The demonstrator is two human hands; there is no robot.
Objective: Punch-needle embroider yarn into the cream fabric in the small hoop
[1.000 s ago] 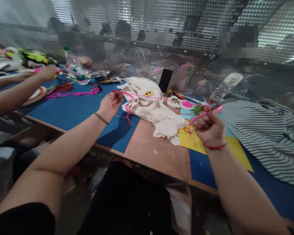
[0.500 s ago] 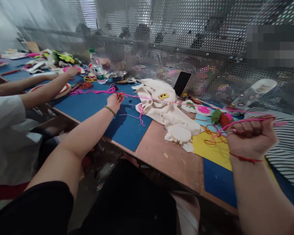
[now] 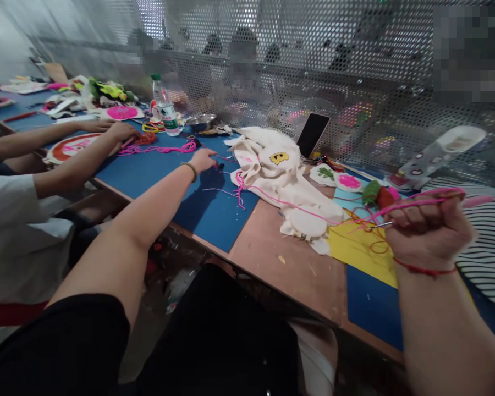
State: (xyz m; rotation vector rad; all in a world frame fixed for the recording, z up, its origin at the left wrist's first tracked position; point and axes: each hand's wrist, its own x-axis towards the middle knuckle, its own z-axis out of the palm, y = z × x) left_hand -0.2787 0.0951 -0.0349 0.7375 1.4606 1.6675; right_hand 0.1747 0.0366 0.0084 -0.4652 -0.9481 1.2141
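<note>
My right hand (image 3: pixel 431 231), with a red string round its wrist, is closed round a slim tool with a metal tip (image 3: pixel 381 224), which looks like a punch needle. Pink yarn (image 3: pixel 421 197) loops over this fist, and a strand sags left across the cream cloth (image 3: pixel 268 179). On the cloth are a yellow stitched patch (image 3: pixel 279 158) and a hooped round (image 3: pixel 309 223). Over the blue mat, my left hand (image 3: pixel 203 161) is open with fingers stretched out, near a small dark object (image 3: pixel 219 166). A pink yarn bundle (image 3: pixel 165 148) lies beyond it.
At left a co-worker's hands (image 3: pixel 121 132) work beside an orange-rimmed round (image 3: pixel 61 151). A water bottle (image 3: pixel 167 113), a metal bowl (image 3: pixel 202 121) and a leaning phone (image 3: pixel 313 135) stand along the perforated metal wall. Green yarn (image 3: pixel 370 192) and striped fabric (image 3: pixel 487 242) lie at right.
The pink strand, pulled taut between my hands before, has gone slack and dropped onto the cloth. My left hand has let go of it and opened. The co-worker's hands have shifted off the pink piece.
</note>
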